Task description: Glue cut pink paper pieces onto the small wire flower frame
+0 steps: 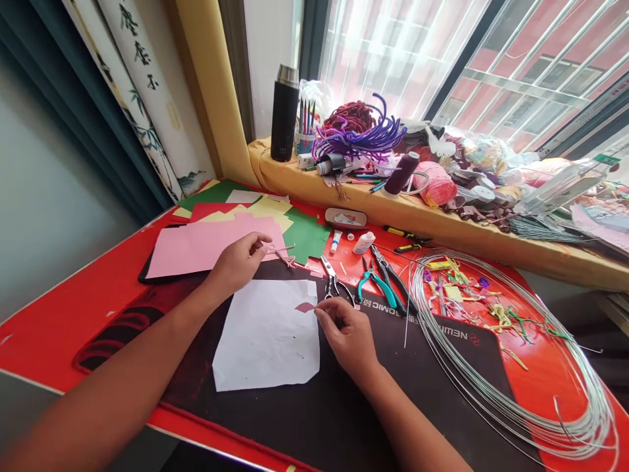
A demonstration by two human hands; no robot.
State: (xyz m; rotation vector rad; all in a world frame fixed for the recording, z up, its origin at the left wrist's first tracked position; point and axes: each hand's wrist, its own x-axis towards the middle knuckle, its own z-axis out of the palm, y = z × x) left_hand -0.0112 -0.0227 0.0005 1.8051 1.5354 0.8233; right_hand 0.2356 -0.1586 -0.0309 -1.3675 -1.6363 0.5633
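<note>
The right hand (346, 337) pinches a small pink paper scrap (304, 307) between thumb and fingers, at the edge of a white paper sheet (265, 334) on a black desk mat (339, 419). The left hand (238, 263), loosely open and empty, sits at a pink card (206, 246), just beside small scissors (281, 254).

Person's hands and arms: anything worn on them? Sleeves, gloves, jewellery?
The left hand and right hand are bare, with no gloves. The forearms are bare too, with no sleeves in view. No watch, bracelet or ring shows, and neither hand has tape or a bandage.
</note>
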